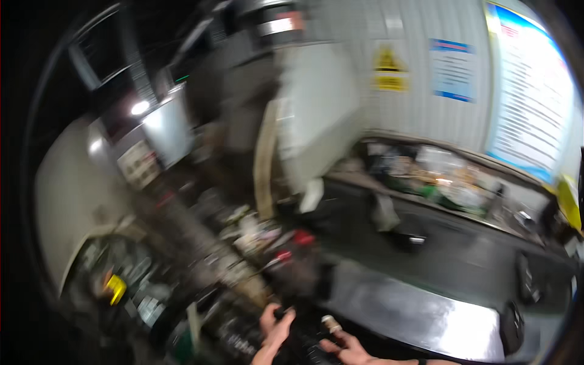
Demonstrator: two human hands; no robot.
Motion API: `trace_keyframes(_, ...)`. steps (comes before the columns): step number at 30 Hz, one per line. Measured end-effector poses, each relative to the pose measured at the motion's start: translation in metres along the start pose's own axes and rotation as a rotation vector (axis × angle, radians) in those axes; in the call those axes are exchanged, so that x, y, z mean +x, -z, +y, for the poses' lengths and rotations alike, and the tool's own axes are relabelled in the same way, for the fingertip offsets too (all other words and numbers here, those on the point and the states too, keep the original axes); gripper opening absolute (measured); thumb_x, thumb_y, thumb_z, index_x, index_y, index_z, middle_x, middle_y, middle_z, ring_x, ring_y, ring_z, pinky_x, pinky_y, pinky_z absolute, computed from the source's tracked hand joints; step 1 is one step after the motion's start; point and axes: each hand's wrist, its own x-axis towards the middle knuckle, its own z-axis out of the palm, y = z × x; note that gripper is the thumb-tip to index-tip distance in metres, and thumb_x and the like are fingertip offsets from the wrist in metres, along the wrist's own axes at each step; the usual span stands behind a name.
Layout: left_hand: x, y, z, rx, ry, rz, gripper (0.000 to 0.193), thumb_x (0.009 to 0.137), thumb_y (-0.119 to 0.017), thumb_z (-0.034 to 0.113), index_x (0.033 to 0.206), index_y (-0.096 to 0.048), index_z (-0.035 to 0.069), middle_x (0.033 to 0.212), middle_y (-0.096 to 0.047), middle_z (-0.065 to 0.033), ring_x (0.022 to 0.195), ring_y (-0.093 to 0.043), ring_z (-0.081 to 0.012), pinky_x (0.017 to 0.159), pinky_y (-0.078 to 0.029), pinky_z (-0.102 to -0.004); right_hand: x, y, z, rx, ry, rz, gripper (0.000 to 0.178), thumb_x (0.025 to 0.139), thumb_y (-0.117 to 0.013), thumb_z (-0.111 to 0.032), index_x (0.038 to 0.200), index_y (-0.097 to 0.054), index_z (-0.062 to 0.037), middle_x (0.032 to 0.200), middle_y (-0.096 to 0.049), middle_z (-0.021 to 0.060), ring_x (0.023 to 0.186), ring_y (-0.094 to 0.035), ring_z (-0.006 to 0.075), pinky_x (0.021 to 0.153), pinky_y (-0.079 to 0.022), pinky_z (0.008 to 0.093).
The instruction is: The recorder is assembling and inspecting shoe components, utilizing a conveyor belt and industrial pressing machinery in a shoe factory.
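At the lower middle, my left hand (275,328) is closed, its thumb and fingers curled around a small dark thing (280,312) that blur keeps me from naming. Just right of it, my right hand (350,349) grips a small pale brown-and-white piece (331,323), which sticks up from the fingertips. Its kind is too blurred to tell. The two hands are apart. A shiny metal plate (413,310) slopes away right of my right hand. Dark, jumbled material lies beneath both hands.
A dark conveyor-like belt (450,255) runs behind the plate, with dark items on it. Mixed waste (438,176) fills a ledge along the wall. A pale panel (316,109) stands at the back. Left are a heap with a yellow container (115,289) and red-topped refuse (295,243).
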Motion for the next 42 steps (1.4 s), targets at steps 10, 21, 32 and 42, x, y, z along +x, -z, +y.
trace_keyframes(10, 0.000, 0.311, -0.081, -0.669, 0.306, 0.463, 0.041, 0.099, -0.052, 0.046, 0.097, -0.060, 0.005, 0.091, -0.060, -0.0016, 0.086, -0.052, -0.0133, 0.082, -0.042, -0.0293, 0.073, -0.260, 0.059, -0.039, -0.080, -0.237, 0.029, 0.090, -0.073, -0.020, 0.107, -0.063, 0.0020, 0.091, -0.063, -0.0010, 0.081, -0.055, 0.0066, 0.072, -0.046, 0.0211)
trace_keyframes(21, -0.049, 0.399, -0.159, -1.248, 0.313, 0.360, 0.029, 0.097, -0.058, 0.032, 0.106, -0.067, 0.006, 0.104, -0.069, -0.0067, 0.094, -0.063, -0.0204, 0.088, -0.049, -0.0368, 0.162, -0.432, 0.121, 0.209, -0.188, -0.298, 0.047, 0.094, -0.066, -0.016, 0.136, -0.050, -0.0036, 0.105, -0.066, 0.0034, 0.090, -0.059, 0.0098, 0.079, -0.050, 0.0268)
trace_keyframes(32, 0.019, 0.422, -0.198, -1.246, 0.425, 0.506, 0.023, 0.094, -0.066, 0.027, 0.089, -0.070, 0.005, 0.087, -0.067, -0.0033, 0.080, -0.058, -0.0149, 0.083, -0.047, -0.0318, 0.242, -0.460, 0.154, -0.256, 0.025, -0.222, 0.063, 0.093, -0.063, -0.032, 0.142, -0.042, 0.0010, 0.160, 0.005, 0.0245, 0.147, 0.017, 0.0269, 0.118, -0.011, 0.0343)
trace_keyframes(42, 0.056, 0.363, -0.219, -0.935, 0.300, 1.114, 0.038, 0.097, -0.061, 0.026, 0.065, -0.049, 0.011, 0.062, -0.040, 0.0099, 0.058, -0.032, -0.0029, 0.051, -0.024, -0.0239, 0.259, -0.463, 0.169, 0.092, -0.144, -0.297, 0.033, 0.091, -0.064, -0.007, 0.122, -0.053, -0.0059, 0.086, -0.058, -0.0046, 0.062, -0.052, 0.0046, 0.058, -0.046, 0.0196)
